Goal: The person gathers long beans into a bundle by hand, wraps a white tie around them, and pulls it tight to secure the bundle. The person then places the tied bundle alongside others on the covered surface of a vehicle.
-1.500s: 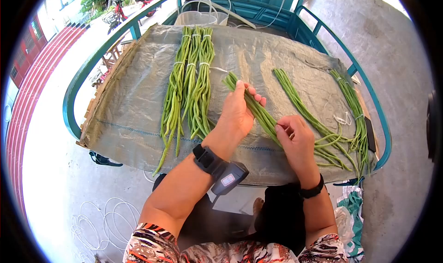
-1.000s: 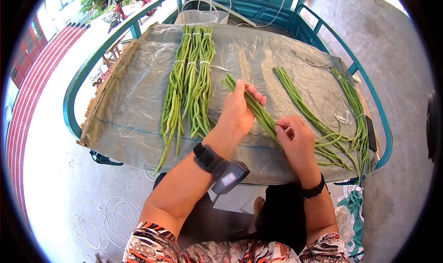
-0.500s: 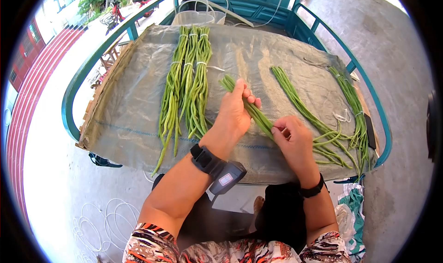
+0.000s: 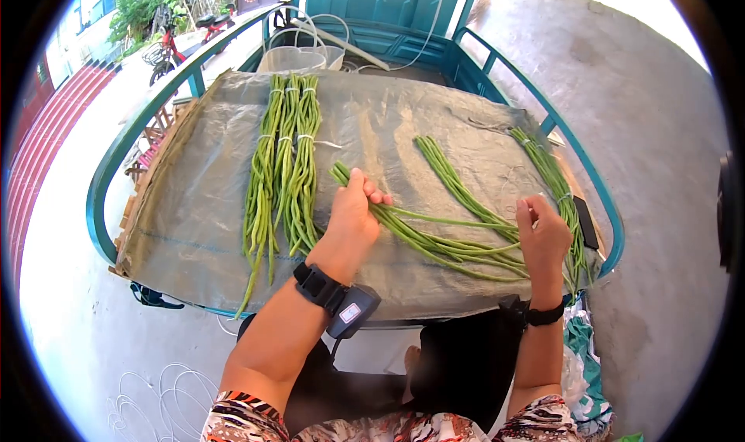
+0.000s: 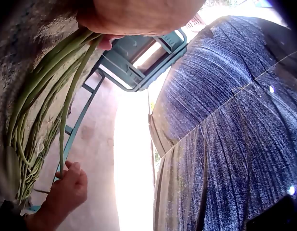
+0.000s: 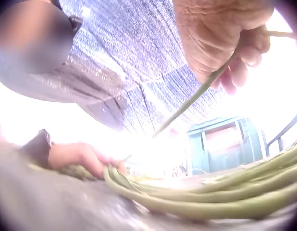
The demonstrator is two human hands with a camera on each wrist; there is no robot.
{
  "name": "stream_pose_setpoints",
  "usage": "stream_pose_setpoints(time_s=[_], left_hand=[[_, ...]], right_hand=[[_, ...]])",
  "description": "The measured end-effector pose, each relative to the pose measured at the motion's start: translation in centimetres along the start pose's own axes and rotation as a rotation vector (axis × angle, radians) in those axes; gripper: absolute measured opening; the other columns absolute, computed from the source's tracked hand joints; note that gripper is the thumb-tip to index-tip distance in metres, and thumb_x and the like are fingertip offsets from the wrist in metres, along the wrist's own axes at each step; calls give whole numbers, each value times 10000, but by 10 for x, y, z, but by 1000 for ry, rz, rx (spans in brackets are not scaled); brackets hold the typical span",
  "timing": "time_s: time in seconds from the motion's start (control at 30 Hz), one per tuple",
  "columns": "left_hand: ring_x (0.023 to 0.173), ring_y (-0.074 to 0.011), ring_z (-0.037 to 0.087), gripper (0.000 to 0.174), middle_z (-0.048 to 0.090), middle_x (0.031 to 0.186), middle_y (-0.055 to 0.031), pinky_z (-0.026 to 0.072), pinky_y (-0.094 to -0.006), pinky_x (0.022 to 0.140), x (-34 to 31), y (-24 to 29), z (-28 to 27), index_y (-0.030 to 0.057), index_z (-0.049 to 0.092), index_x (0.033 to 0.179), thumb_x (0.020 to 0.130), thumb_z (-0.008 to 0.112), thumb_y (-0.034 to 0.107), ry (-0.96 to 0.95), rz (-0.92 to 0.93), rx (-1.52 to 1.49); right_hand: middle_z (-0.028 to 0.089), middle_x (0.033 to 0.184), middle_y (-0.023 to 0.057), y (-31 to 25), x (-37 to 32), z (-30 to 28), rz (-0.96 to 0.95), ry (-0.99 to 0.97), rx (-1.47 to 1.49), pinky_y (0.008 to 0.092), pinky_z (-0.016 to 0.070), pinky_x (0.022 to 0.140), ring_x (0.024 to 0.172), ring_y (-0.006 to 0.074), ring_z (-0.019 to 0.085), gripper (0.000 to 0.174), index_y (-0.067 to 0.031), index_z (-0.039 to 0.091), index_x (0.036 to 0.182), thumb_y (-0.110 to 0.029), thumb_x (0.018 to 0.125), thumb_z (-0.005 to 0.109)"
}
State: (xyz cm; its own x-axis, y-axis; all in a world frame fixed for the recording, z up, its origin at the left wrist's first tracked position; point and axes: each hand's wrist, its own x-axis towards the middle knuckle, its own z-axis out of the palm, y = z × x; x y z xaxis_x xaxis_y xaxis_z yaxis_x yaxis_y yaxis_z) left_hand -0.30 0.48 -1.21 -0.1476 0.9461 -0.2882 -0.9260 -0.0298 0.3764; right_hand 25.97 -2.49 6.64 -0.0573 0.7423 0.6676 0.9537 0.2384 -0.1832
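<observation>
My left hand (image 4: 353, 221) grips a loose bunch of long beans (image 4: 434, 249) near its tied-looking upper end, fingers wrapped round the stalks. From that bunch one long bean (image 4: 450, 222) stretches out to my right hand (image 4: 543, 236), which pinches it. In the right wrist view this bean (image 6: 187, 103) runs taut between the two hands. The bunch's lower ends spread over the grey sheet (image 4: 372, 287). To the left of my hand lie three bundles of long beans (image 4: 283, 170) bound with white ties. Behind the held bunch is another loose bunch (image 4: 450, 174).
A tied bundle of long beans (image 4: 547, 166) lies at the right edge, beside a flat black object (image 4: 586, 223). Teal rails (image 4: 143, 131) flank the sheet on both sides. Translucent buckets (image 4: 291, 58) and a pale pipe (image 4: 341, 45) stand behind it.
My right hand has moved away to the right from the held bunch, drawing one bean out sideways. The left hand keeps its grip. The head view has shifted, so the scene sits lower and further left.
</observation>
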Motion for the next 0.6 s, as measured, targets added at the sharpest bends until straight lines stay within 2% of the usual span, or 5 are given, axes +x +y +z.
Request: stream_pose_setpoints(time_s=[0.13,0.27,0.4,0.5,0.6], left_hand=[[552,-134,402,229,397,629,17,430,-349,635,-4,3,5,86,425,860,985,462,275,86,-6,56],[563,-132,404,224,403,632,9,447,-365,640,-6,7,8,87,422,852,998,413,257,57,-50,46],[572,-140,416,195,419,651,1,449,-365,667,1,3,0,78,441,853,990,433,218,-1,-43,51],[587,-147,432,157,433,670,-9,459,-375,663,5,3,-3,73,458,859,977,462,176,17,-44,56],[598,-150,447,146,456,685,-17,464,-371,652,4,2,-2,73,466,861,972,473,167,-23,-34,82]], right_hand=[[609,707,75,30,5,9,-132,-95,-151,392,445,578,663,279,600,119,-104,603,777,-215,821,599],[633,817,84,26,19,33,-206,-165,-58,413,475,657,801,295,604,104,-112,610,814,-209,813,574],[632,943,108,17,35,81,-197,-369,-50,410,473,773,909,302,591,220,-92,623,932,-266,801,594],[634,964,132,12,44,112,-137,-397,47,451,473,762,934,328,589,237,-94,639,924,-275,792,562],[650,940,138,11,50,123,-9,-501,102,434,478,751,917,330,603,246,-86,650,913,-280,787,567]])
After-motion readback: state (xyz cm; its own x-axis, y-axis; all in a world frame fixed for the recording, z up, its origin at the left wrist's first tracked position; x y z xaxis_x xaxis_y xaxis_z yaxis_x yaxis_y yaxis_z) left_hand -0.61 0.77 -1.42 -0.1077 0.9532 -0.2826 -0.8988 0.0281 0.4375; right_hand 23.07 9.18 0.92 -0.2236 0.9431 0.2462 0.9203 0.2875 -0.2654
